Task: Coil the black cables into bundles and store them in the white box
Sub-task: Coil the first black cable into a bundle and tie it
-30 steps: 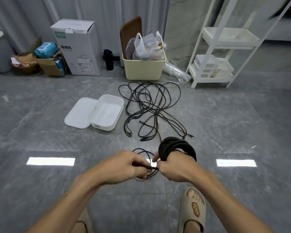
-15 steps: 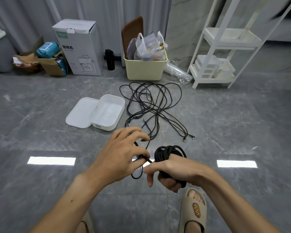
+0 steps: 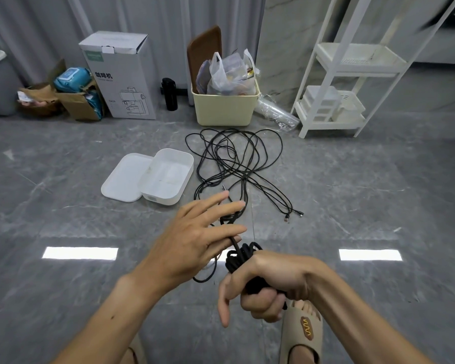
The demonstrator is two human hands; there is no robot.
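My right hand grips a coiled bundle of black cable, low in the middle of the view. My left hand is just above and left of it, its fingers spread, and pinches the free end of that cable between thumb and finger. A slack loop of the same cable hangs below the left hand. The white box lies open on the floor, nothing in it, with its lid beside it on the left. A tangle of loose black cables lies to the right of the box.
Along the back wall stand a cream bin with plastic bags, a white carton, a black bottle, a brown cardboard box and a white shelf rack. My sandalled foot is under the right hand.
My right hand has turned over and dropped lower with the bundle. My left hand has opened its fingers and swung up over the bundle, drawing the cable end with it.
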